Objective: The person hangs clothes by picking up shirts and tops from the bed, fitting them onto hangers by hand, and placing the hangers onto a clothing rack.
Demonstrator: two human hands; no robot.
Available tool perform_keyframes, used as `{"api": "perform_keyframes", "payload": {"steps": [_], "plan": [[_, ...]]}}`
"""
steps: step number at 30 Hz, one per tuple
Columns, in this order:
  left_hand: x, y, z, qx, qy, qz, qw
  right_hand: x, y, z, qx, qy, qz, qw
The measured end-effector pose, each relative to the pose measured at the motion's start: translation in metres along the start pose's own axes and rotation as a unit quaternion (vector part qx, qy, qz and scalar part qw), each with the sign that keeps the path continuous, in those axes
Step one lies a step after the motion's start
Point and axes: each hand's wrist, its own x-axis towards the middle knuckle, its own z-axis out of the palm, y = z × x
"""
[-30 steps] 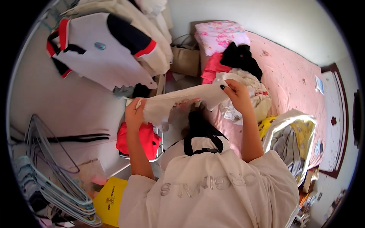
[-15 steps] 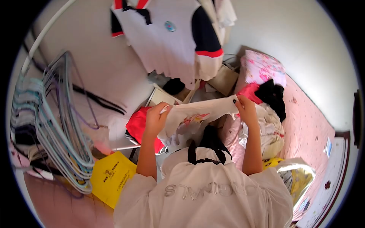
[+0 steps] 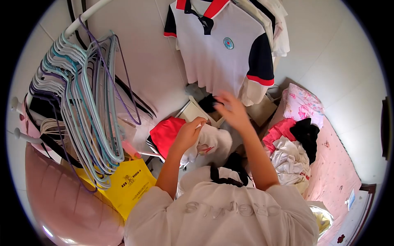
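My left hand (image 3: 189,134) is closed on a white garment with a red print (image 3: 215,141), which hangs in folds to the right of the fingers. Whether it is a T-shirt I cannot tell. Slightly blurred, my right hand (image 3: 232,110) is raised apart from it, fingers spread and holding nothing. Just beyond that hand hangs a white polo shirt (image 3: 221,53) with navy sleeves, red trim and a round badge. Red cloth (image 3: 166,133) lies beside my left hand.
Many plastic hangers (image 3: 88,119) crowd a white rail (image 3: 92,10) at left, above a yellow bag (image 3: 131,180) and a pink balloon (image 3: 69,197). On the right, a pink bed (image 3: 334,164) bears crumpled clothes (image 3: 289,158) and a floral pillow (image 3: 303,106).
My right hand has let go of the white garment and risen up and left toward the polo shirt. The garment, stretched between both hands before, now droops from my left. The view has shifted.
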Motion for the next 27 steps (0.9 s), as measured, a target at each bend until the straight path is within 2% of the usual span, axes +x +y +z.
{"api": "perform_keyframes", "payload": {"steps": [1, 2, 3, 4, 5, 6, 9, 12, 15, 18, 21, 27], "plan": [[0.003, 0.000, 0.000, -0.007, -0.012, -0.016, 1.000, 0.018, -0.033, 0.016, 0.034, -0.076, -0.029, 0.996], [0.004, -0.004, 0.002, 0.032, 0.011, 0.025, 0.999, 0.026, -0.067, 0.031, 0.066, -0.122, -0.030, 0.990], [0.004, -0.010, 0.006, 0.071, 0.035, 0.066, 0.995, 0.036, -0.087, 0.048, 0.090, -0.152, -0.106, 0.979], [0.002, -0.020, 0.010, 0.110, 0.058, 0.107, 0.986, 0.043, -0.104, 0.067, 0.043, -0.156, -0.189, 0.969], [-0.004, -0.033, 0.013, 0.123, 0.057, 0.096, 0.986, 0.045, -0.126, 0.075, 0.058, -0.171, -0.205, 0.962], [-0.006, -0.034, 0.012, 0.111, 0.042, 0.038, 0.992, 0.046, -0.144, 0.081, 0.073, -0.189, -0.219, 0.954], [-0.006, -0.024, 0.004, 0.075, 0.004, -0.128, 0.989, 0.053, -0.158, 0.101, -0.010, -0.198, -0.219, 0.955], [-0.015, -0.035, 0.004, 0.079, 0.004, -0.132, 0.988, 0.056, -0.152, 0.109, -0.061, -0.211, -0.182, 0.959], [-0.026, -0.068, 0.008, 0.150, 0.013, -0.039, 0.988, 0.058, -0.143, 0.110, -0.085, -0.135, -0.174, 0.972], [-0.025, -0.026, 0.002, 0.069, 0.042, -0.130, 0.988, 0.065, -0.136, 0.101, -0.003, -0.089, -0.177, 0.980], [-0.022, -0.041, 0.010, 0.118, 0.081, -0.066, 0.988, 0.068, -0.133, 0.093, 0.010, -0.065, -0.176, 0.982], [-0.012, -0.038, 0.015, 0.138, 0.091, -0.020, 0.986, 0.072, -0.146, 0.069, -0.038, -0.048, -0.160, 0.985]]}}
